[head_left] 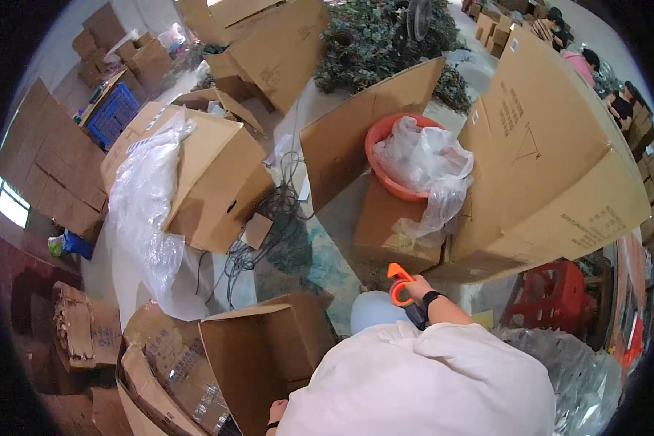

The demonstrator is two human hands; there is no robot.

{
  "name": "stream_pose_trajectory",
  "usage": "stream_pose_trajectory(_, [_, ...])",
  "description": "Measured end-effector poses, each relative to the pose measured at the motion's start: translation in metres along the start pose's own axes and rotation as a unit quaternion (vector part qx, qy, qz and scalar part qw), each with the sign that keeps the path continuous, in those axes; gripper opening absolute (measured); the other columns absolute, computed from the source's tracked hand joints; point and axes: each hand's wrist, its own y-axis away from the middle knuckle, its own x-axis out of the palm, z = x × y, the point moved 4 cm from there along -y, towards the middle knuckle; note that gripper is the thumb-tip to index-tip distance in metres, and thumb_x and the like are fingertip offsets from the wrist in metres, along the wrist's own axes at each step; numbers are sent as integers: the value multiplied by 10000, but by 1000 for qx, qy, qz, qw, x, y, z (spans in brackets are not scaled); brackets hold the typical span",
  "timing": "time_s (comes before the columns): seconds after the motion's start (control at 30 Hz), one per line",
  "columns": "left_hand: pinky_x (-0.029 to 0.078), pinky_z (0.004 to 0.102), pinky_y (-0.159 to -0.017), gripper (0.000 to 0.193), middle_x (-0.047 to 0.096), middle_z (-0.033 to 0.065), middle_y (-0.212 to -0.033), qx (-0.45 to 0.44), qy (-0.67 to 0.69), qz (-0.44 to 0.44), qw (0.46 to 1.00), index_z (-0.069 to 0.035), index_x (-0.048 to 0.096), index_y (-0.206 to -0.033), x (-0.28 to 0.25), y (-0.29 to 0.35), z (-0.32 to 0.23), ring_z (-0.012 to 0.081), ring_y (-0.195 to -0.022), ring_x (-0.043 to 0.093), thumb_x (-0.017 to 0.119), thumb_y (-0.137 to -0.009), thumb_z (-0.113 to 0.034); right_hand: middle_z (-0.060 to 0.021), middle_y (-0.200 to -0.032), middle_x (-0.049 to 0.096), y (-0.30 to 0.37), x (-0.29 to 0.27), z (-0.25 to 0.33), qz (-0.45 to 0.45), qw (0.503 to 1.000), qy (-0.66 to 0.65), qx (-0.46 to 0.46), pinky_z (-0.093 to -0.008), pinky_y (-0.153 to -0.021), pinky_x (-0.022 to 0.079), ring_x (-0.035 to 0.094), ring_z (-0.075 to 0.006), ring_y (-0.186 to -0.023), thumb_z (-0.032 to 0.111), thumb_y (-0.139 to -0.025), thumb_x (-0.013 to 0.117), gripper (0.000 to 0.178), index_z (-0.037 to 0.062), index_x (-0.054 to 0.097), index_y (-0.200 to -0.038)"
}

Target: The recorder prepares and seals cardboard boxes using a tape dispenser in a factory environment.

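Observation:
My right hand [418, 288], with a black band at the wrist, is closed on an orange plastic hand tool [400, 283]. The tool has a ring-shaped part and a flat projecting end; its exact kind is unclear. Just below it is a smooth pale-blue rounded surface [374, 311]. At the lower edge my left hand [277, 411] is near the side of an open cardboard box [243, 345]. My white top hides most of that arm, and the left fingers do not show clearly.
A red tub [374, 138] with clear plastic sheeting [421, 156] sits on a box ahead. Large cardboard panels [538, 152] stand at right. Bubble wrap [149, 196] drapes over a carton at left. Tangled black cables [251, 254] lie on the floor. People [585, 62] are far right.

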Motion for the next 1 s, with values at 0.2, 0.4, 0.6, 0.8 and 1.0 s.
stream_pose_trajectory(0.2, [455, 357, -818, 362, 635, 156, -992, 78, 2, -46, 996, -11, 624, -1004, 11, -30, -11, 279, -960, 586, 524, -823, -309, -157, -919, 627, -77, 21, -124, 75, 956, 263, -108, -372, -745, 485, 616, -278, -856, 160, -805, 477, 231, 46, 628, -938])
stream_pose_trajectory(0.4, [460, 366, -803, 349, 634, 165, -979, 175, -54, 62, 981, -22, 635, -972, 26, 59, -140, 296, -938, 593, 523, -813, -312, -175, -885, 634, -141, -9, -111, 66, 957, 255, -120, -399, -748, 480, 620, -293, -837, 254, -796, 484, 252, 70, 644, -860])
stream_pose_trajectory(0.6, [464, 454, -690, 194, 607, 197, -813, 183, -257, -317, 895, -56, 625, -768, -118, 121, -226, 370, -798, 585, 465, -820, -153, -157, -828, 642, -213, -33, 36, 187, 897, 374, -142, -369, -709, 494, 629, -262, -789, 229, -730, 555, 293, 11, 633, -910])
stream_pose_trajectory(0.8, [462, 388, -712, 158, 619, 167, -857, 204, 237, -659, 684, -21, 613, -910, -266, 295, -234, 346, -833, 577, 522, -851, -136, -149, -840, 647, -222, -33, 162, 187, 863, 407, -232, -366, -656, 507, 631, -264, -747, 172, -684, 621, 245, 30, 644, -882])
stream_pose_trajectory(1.0, [469, 399, -754, 185, 619, 155, -879, 149, 162, -602, 768, -36, 602, -869, -174, 313, -231, 334, -857, 581, 520, -823, -195, -153, -850, 647, -245, 19, 245, 225, 722, 533, -379, -377, -673, 506, 629, -281, -781, 213, -697, 628, 237, 51, 649, -869])
